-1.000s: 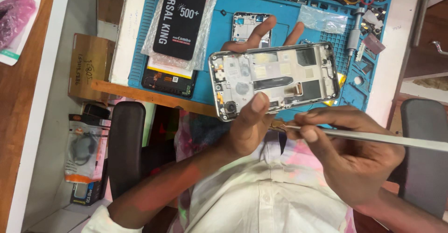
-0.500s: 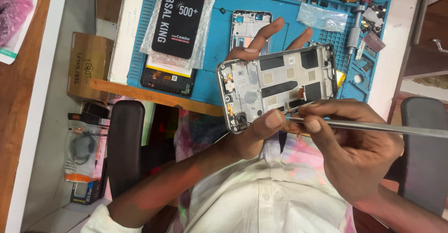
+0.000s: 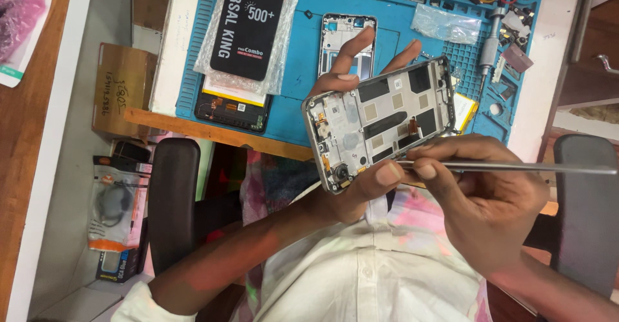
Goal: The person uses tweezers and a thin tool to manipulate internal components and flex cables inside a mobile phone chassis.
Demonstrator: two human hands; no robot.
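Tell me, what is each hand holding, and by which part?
The left hand grips the opened phone frame by its lower edge, fingers behind. The right hand pinches thin metal tweezers near their tip.

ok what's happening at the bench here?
A person is working on an opened phone frame, held up in the left hand above the blue repair mat. The right hand holds thin metal tweezers, tip at the frame's lower edge. A second phone frame lies on the mat.
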